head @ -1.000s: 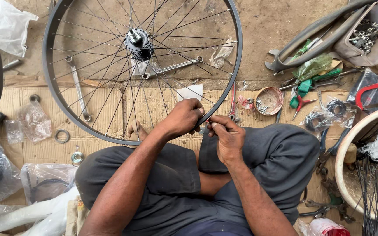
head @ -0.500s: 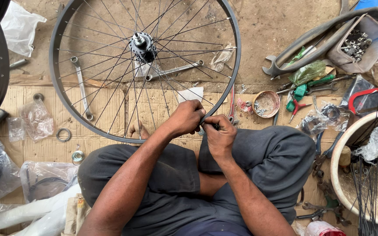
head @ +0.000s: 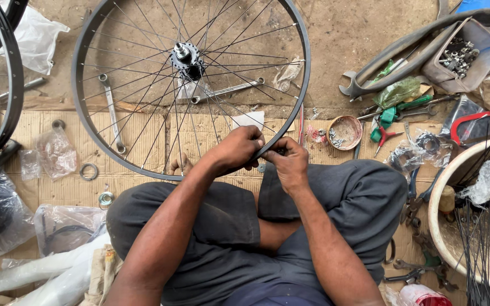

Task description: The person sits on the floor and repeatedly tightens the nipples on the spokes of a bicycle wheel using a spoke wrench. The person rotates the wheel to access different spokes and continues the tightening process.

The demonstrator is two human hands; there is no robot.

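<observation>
Bare forearms and bare hands, a dark grey short-sleeved shirt (head: pixel 222 226) and matching dark grey trousers (head: pixel 358 198).

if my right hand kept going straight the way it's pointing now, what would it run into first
Your right hand points up and slightly left at the bicycle wheel's rim, where it already works beside the left hand. So the rim comes first, then probably the spokes; depth is hard to judge.

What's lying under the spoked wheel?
Under the wheel: two wrenches, a clear plastic bag, dirt and cardboard. Both hands hide whatever lies beneath the near rim.
</observation>
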